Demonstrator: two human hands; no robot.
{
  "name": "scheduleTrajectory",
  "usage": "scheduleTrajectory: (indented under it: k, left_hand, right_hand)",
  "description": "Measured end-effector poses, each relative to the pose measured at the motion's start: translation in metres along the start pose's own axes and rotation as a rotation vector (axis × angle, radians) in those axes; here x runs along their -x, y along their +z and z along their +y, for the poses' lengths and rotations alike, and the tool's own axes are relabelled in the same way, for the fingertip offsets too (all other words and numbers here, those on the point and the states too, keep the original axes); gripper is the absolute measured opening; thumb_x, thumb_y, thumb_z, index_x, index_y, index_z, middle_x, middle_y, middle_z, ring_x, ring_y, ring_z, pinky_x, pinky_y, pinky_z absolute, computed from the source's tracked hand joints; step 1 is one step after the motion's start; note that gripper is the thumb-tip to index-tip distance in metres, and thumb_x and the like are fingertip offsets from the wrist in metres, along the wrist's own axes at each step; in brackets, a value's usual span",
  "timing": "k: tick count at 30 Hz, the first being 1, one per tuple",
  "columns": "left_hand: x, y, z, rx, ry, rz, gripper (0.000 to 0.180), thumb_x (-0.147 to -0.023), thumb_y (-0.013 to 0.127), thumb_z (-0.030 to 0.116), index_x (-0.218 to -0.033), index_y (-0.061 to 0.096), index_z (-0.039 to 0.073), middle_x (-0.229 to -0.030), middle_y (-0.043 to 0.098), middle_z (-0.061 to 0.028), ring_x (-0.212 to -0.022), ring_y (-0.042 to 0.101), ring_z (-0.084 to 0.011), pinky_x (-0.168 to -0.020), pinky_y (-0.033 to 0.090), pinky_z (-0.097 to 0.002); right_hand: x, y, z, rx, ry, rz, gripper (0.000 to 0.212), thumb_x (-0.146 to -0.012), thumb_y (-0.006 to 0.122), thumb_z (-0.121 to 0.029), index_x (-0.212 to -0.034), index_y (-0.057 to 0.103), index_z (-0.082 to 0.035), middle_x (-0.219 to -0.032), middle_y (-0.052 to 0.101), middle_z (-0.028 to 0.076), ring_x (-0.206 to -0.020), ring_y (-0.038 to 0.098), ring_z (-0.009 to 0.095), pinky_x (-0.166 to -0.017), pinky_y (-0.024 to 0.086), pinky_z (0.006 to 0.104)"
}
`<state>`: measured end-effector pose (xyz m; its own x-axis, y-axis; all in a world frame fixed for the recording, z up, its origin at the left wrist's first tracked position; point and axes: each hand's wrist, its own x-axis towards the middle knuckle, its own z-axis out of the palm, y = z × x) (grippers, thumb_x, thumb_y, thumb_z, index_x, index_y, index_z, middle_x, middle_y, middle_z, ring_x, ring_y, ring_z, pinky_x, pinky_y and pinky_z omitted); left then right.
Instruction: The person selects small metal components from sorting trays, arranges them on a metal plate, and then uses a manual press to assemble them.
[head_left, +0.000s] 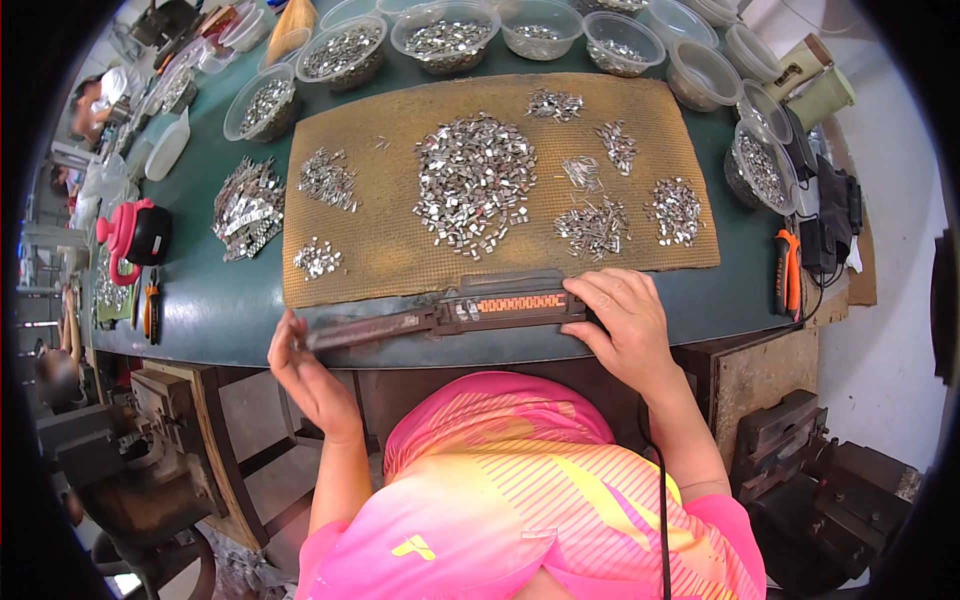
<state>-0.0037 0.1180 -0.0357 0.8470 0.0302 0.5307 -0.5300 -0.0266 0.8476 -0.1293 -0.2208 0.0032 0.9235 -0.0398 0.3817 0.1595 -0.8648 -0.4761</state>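
Observation:
A long dark metal jig (500,312) lies along the table's near edge, with a row of copper-coloured pieces in its right part and a few silvery bits beside them. On its left, a hinged bar (372,330) swings out, slightly blurred. The fingers of my left hand (315,385) close on the bar's free left end. My right hand (625,325) grips the jig's right end, thumb in front and fingers on top. Just behind the jig is a tan textured mat (380,250) with a large heap of small silvery metal pieces (475,185) in its middle.
Smaller heaps lie around the mat, and another metal heap (250,210) sits left of it. Clear plastic bowls (445,35) of parts line the back. Orange-handled pliers (787,275) lie right; a pink-and-black pot (135,238) and cutters (151,310) stand left. Dark vises flank me.

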Motion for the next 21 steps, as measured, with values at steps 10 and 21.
scheduleTrajectory:
  k: [10,21]
  left_hand:
    - [-0.031,0.092,0.036,-0.503,0.419,-0.75,0.039,-0.081,0.081,0.013,-0.117,0.068,0.006,-0.113,0.065,-0.0108,-0.133,0.051,-0.0424,-0.111,0.038,-0.06]
    - [-0.056,0.094,0.033,-0.191,0.291,-0.819,0.033,-0.085,0.08,0.008,-0.114,0.065,0.008,-0.115,0.07,-0.0128,-0.121,0.061,-0.0385,-0.111,0.041,-0.0619]
  right_hand:
    - [-0.004,-0.007,0.0,-0.159,0.074,0.053,0.042,-0.084,0.08,-0.016,-0.123,0.07,-0.006,-0.117,0.072,0.012,-0.109,0.065,0.032,-0.096,0.048,0.0421]
    - [-0.016,0.02,0.013,-0.347,0.184,0.127,0.027,-0.091,0.071,-0.006,-0.117,0.073,-0.002,-0.116,0.074,0.015,-0.107,0.069,0.031,-0.096,0.052,0.0381]
